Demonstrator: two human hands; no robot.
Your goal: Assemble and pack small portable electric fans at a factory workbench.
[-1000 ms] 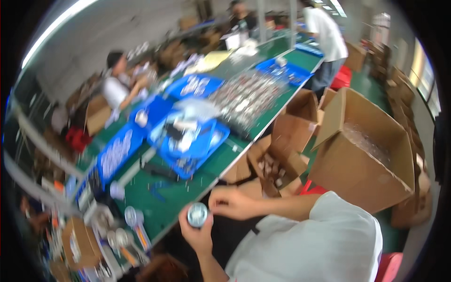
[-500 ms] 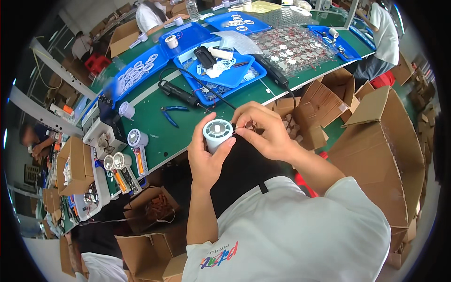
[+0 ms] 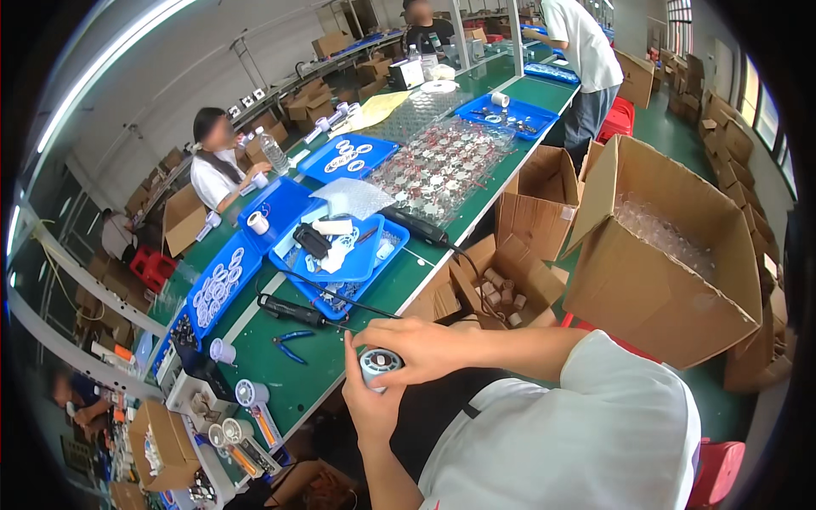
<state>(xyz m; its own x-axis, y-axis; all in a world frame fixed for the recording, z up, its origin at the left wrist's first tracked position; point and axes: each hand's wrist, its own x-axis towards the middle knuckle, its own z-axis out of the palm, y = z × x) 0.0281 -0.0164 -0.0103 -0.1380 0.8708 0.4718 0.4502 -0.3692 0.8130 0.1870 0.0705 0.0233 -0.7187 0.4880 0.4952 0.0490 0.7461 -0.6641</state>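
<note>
Over the table's front edge, my two hands hold a pale blue-white cylinder [image 3: 380, 364] with a spoked, vented round face turned up. My left hand [image 3: 372, 410] wraps its near left side. My right hand [image 3: 429, 347] lies across its far and right side, fingers bent around the rim, hiding part of it. Just left of my hands, blue-handled cutters [image 3: 291, 347] and a black corded electric screwdriver [image 3: 291, 311] rest on the green table. Similar cylinders on flat handles, such as a vented head [image 3: 250, 393], lie farther left.
Behind the screwdriver, stacked blue trays [image 3: 336, 289] hold small parts. White rings fill another blue tray [image 3: 223, 280]. A second black corded tool [image 3: 414, 227] lies near the table edge. Open cardboard boxes [image 3: 663, 293] stand at right. A person [image 3: 582, 51] stands at the table's far end.
The view has swung up and right. My right hand has gone from pinching beside the cylinder's rim to lying over and around it. My left hand still holds it.
</note>
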